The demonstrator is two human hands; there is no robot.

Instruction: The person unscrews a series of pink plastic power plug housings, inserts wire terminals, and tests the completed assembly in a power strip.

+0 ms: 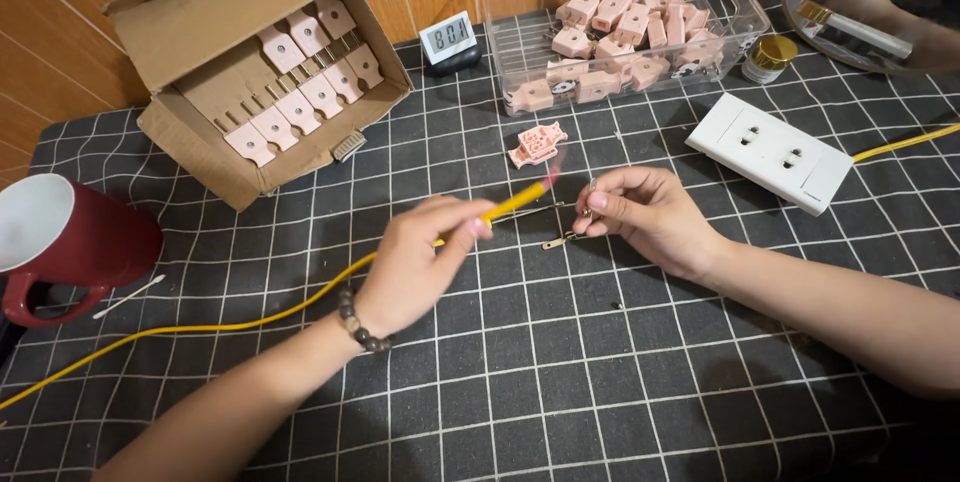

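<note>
My left hand [415,262], with a bead bracelet on the wrist, grips a thin yellow tool [515,202] whose pinkish tip points up and to the right. A yellow cord [200,327] trails from it across the cloth to the left. My right hand [645,212] pinches a small metal contact piece [560,239] just above the cloth, close to the tool's tip. A loose pink plastic part [537,143] lies on the cloth just beyond both hands.
A cardboard box [180,42] of pink parts sits far left; a clear plastic bin [745,17] of pink parts far centre. Also present: a small digital timer [448,39], a white double socket [772,152], a red mug [65,237], a cotton swab [128,297], a gold-lidded jar [772,57].
</note>
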